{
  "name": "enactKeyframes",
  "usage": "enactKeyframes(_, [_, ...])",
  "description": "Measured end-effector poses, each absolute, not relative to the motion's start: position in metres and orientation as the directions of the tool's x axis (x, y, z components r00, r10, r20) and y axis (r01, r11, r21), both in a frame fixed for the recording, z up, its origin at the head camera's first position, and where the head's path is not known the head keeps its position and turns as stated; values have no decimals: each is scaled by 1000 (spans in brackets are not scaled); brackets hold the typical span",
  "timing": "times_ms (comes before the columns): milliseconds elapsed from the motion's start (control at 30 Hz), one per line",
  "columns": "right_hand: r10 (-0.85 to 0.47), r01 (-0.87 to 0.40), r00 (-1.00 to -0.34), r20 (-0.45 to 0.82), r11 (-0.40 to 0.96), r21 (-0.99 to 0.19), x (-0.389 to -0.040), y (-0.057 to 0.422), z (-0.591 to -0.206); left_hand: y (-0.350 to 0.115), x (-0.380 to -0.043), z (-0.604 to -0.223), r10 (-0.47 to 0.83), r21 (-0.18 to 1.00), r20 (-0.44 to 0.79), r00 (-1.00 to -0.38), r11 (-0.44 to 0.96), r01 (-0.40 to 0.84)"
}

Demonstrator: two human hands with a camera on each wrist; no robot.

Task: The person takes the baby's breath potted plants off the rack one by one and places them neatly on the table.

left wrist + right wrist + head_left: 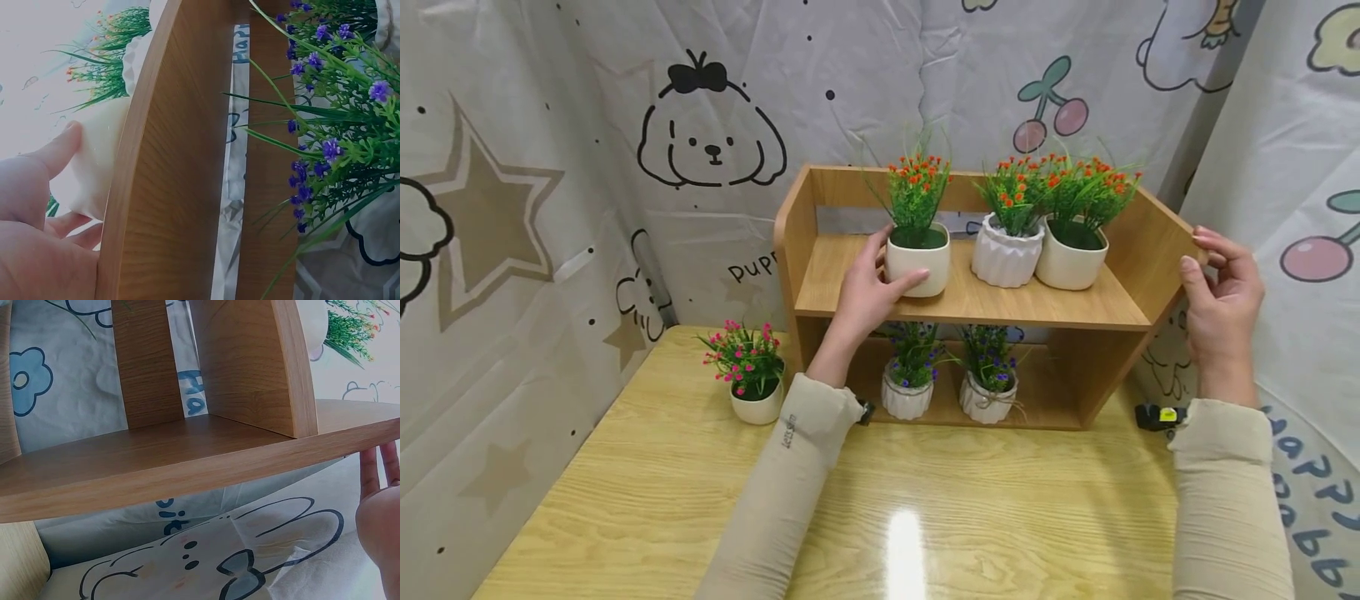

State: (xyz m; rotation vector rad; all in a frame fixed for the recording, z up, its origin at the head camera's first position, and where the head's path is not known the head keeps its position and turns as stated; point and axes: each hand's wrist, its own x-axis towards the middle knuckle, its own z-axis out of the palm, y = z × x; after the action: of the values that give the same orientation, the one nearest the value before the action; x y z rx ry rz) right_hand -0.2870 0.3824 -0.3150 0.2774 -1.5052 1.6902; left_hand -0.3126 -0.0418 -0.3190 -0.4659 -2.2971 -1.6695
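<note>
A two-tier wooden shelf (861, 292) stands on the table. My left hand (868, 287) grips a cream pot (934, 265) of orange flowers at the left of the upper tier, thumb across its front and fingers round its side. In the left wrist view the same cream pot (97, 156) sits close over the board's edge, between thumb and fingers. My right hand (1225, 292) pinches the front edge of the shelf's right side panel (1161, 250). To the right of the held pot, a white ridged pot (1006, 254) and another cream pot (1072, 258) carry orange flowers.
On the lower tier are two white pots, one plain (907, 396) and one tied with twine (988, 398), both with purple flowers. A cream pot (757, 404) of pink flowers stands left of the shelf. Printed curtains (850, 75) hang behind the table (970, 508).
</note>
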Motion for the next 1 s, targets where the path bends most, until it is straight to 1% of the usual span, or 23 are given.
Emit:
enactKeyframes(200, [435, -708, -618, 655, 54, -704, -288, 382, -316, -47, -306, -320, 114, 863, 408, -906, 274, 424])
enactKeyframes(633, [437, -707, -619, 653, 52, -705, -287, 380, -316, -59, -294, -328, 81, 861, 449, -890, 228, 455])
enactKeyframes(1000, [440, -735, -605, 664, 11, -678, -289, 380, -317, -68, -280, -325, 53, 836, 497, -866, 238, 494])
